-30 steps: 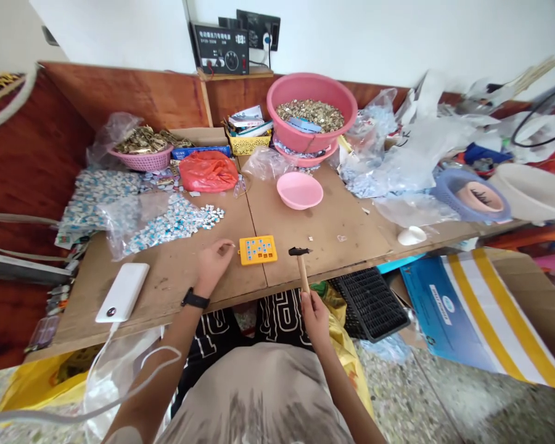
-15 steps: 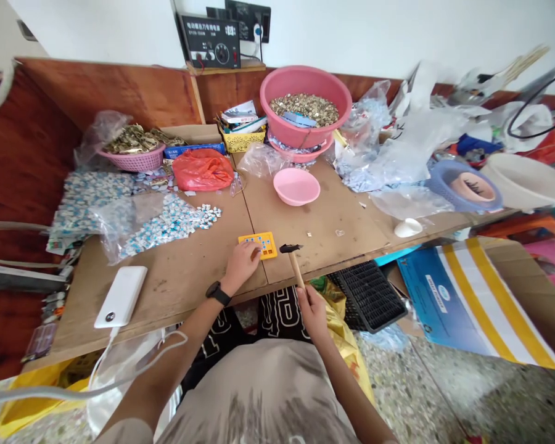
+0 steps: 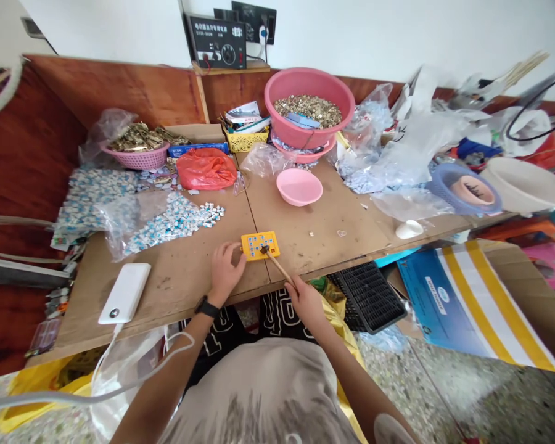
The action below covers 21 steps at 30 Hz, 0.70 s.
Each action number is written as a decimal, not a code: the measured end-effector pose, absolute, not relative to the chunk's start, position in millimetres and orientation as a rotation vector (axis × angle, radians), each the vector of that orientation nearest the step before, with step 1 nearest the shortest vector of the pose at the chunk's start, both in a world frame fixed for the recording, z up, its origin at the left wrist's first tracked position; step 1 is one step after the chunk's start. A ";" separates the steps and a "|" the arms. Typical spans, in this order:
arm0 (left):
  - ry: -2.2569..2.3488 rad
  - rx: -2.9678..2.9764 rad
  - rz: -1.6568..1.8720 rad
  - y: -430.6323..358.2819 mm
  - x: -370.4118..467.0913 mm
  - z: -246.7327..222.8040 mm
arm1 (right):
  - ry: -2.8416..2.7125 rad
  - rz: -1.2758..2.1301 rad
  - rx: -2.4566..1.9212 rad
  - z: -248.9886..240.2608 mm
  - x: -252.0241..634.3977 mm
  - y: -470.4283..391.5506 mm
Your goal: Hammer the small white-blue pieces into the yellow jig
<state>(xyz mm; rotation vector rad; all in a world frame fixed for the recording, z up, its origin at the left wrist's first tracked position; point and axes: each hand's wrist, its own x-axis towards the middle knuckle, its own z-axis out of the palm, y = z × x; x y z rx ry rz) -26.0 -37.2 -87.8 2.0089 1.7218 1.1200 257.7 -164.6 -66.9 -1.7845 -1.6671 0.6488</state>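
Note:
A yellow tray (image 3: pixel 246 254) with small blue-and-white pieces in its slots lies on the cardboard-covered worktop. At its left end is my left hand (image 3: pixel 224 274), thumb and forefinger curved in against the edge. A dark watch sits on that wrist. My right hand (image 3: pixel 308 303) is wrapped around the wooden handle of a small hammer (image 3: pixel 280 266). The black head of the hammer is over the lower middle of the tray, hiding some slots. Whether it touches a piece, I cannot tell.
Left of the tray are a heap of small blue-and-white pieces (image 3: pixel 166 225) and a white power bank (image 3: pixel 126 293) with a cable. Behind it stand a pink bowl (image 3: pixel 300 188), a red plastic bag (image 3: pixel 206 169) and a large pink basin (image 3: pixel 277 120) of metal parts. A white cup (image 3: pixel 409 229) lies to the right.
My right hand has swung the hammer left, its head now over the tray. My left hand has drawn back from above the pieces to the tray's left end. The camera view has shifted slightly.

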 end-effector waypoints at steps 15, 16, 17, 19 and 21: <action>2.141 1.864 0.938 71.8 -119.0 -68.1 | -1.184 0.752 -1.718 -117.5 251.7 -170.1; 2.153 1.872 0.912 73.8 -118.9 -68.5 | -1.172 0.734 -1.712 -120.1 249.8 -171.7; 2.168 1.882 0.886 74.9 -118.6 -68.8 | -1.162 0.714 -1.709 -121.8 248.0 -173.1; 2.194 1.908 0.829 75.6 -117.4 -68.7 | -1.147 0.685 -1.710 -123.3 245.7 -175.2; 2.215 1.945 0.766 75.0 -116.2 -67.6 | -1.138 0.681 -1.717 -123.2 244.9 -176.1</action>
